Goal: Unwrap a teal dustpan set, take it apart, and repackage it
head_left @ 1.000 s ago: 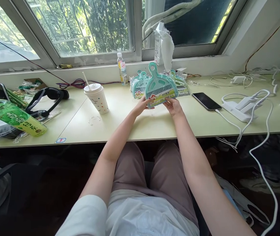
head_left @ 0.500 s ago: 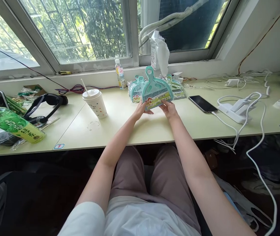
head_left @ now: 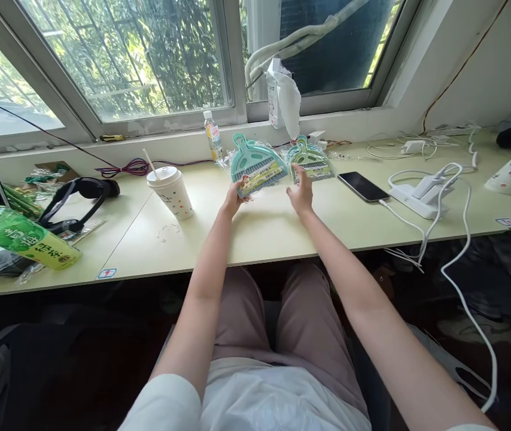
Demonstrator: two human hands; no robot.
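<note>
My left hand (head_left: 232, 202) grips the lower corner of a teal packaged brush-and-dustpan set (head_left: 255, 163), holding it over the left pile at the back of the desk. My right hand (head_left: 301, 194) is off that set, fingers spread, its fingertips reaching the greenish packaged sets (head_left: 308, 159) stacked to the right. Both piles lie below the window sill, wrapped in clear plastic.
A paper cup with straw (head_left: 169, 190) stands left of my hands. A phone (head_left: 364, 186) and a white power strip with cables (head_left: 421, 191) lie to the right. Headphones (head_left: 76, 197), a green bag (head_left: 17, 236), a small bottle (head_left: 212, 134) and a white bag (head_left: 283, 102) are around.
The teal set was held upright by both hands; now my left hand alone has carried it left and back onto the pile, and my right hand has let go and opened.
</note>
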